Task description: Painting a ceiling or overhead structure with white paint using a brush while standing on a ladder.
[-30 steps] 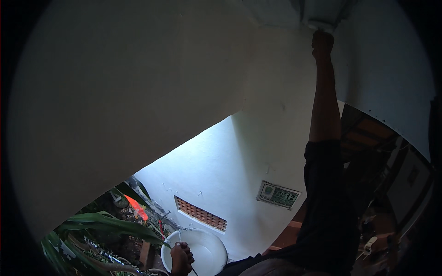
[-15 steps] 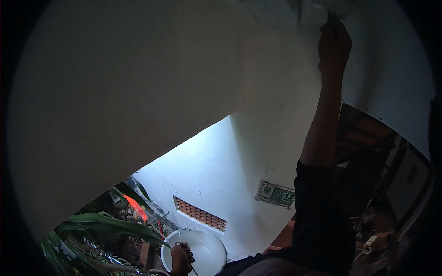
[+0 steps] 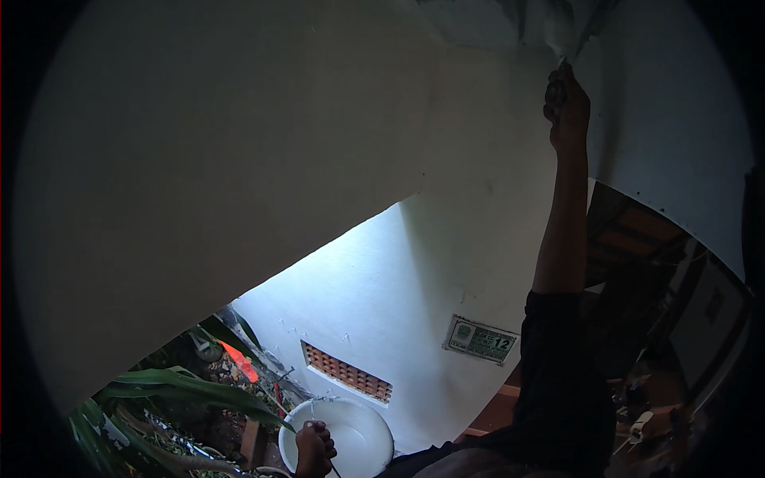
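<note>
The right hand, arm raised high, has its fingers curled tightly around the lower end of a pale tool, whose far end meets a greyish patch near the upper edge of the wall (the shadow there hides its exact kind). The left hand is clenched around a thin rod, in front of the left rim of a white basin near the wall's foot; what the rod belongs to cannot be told. A brick-coloured vent grille sits in the wall above the basin, and a printed plate is fixed nearer the wall's right edge. Long green leaves and an orange-red object lie left of the basin, below the slanting lower edge of a broad slab.
</note>
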